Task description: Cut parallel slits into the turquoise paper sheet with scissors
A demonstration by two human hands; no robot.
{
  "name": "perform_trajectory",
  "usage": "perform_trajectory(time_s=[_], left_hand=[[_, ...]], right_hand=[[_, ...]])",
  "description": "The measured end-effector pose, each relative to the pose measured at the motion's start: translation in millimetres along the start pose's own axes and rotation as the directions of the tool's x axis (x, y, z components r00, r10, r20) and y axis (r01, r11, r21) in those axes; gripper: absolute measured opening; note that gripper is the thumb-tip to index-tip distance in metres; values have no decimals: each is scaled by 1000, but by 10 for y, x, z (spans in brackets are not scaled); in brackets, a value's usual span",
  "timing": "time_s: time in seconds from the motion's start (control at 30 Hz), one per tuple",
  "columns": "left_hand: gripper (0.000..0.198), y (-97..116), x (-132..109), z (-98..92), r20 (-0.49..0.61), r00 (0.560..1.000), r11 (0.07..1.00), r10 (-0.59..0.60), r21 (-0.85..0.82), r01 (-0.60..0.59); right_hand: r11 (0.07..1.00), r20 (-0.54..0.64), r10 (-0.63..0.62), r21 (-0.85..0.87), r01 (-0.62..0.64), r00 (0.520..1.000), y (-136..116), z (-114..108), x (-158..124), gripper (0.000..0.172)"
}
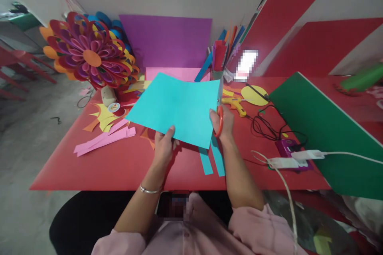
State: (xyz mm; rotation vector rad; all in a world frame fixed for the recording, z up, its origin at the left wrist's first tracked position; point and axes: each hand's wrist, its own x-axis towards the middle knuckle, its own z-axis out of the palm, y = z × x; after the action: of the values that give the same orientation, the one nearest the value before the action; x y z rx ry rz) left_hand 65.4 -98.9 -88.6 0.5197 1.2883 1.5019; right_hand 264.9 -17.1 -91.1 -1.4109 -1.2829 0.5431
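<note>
A large turquoise paper sheet (176, 103) is held up above the red table. My left hand (165, 143) pinches its lower edge, thumb on top. In my right hand (224, 121) are scissors with orange-red handles (220, 121), their blades pointing away along the sheet's right edge. Whether the blades are open is hard to make out. Two narrow turquoise strips (206, 161) lie on the table below the sheet, partly hidden by it and by my right forearm.
Pink strips (104, 141) and yellow scraps (104, 115) lie left. A layered paper flower (91, 57) stands behind them. To the right are a yellow glue gun (235, 103), tangled cords, a purple power strip (287, 147) and a leaning green board (326, 127).
</note>
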Motion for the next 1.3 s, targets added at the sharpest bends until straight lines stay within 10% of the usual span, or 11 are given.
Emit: perform_trajectory(time_s=[0.27, 0.77, 1.3], left_hand=[[27, 13, -89, -16, 100, 995, 1000, 22, 2, -22], [49, -80, -19, -29, 216, 952, 968, 215, 80, -237], [45, -138, -68, -35, 286, 943, 945, 167, 226, -236]], right_hand=[[973, -114, -197, 101, 208, 974, -172, -92, -62, 39], [977, 37, -67, 204, 58, 997, -92, 106, -135, 43], [971, 93, -83, 231, 60, 992, -119, 185, -201, 46]])
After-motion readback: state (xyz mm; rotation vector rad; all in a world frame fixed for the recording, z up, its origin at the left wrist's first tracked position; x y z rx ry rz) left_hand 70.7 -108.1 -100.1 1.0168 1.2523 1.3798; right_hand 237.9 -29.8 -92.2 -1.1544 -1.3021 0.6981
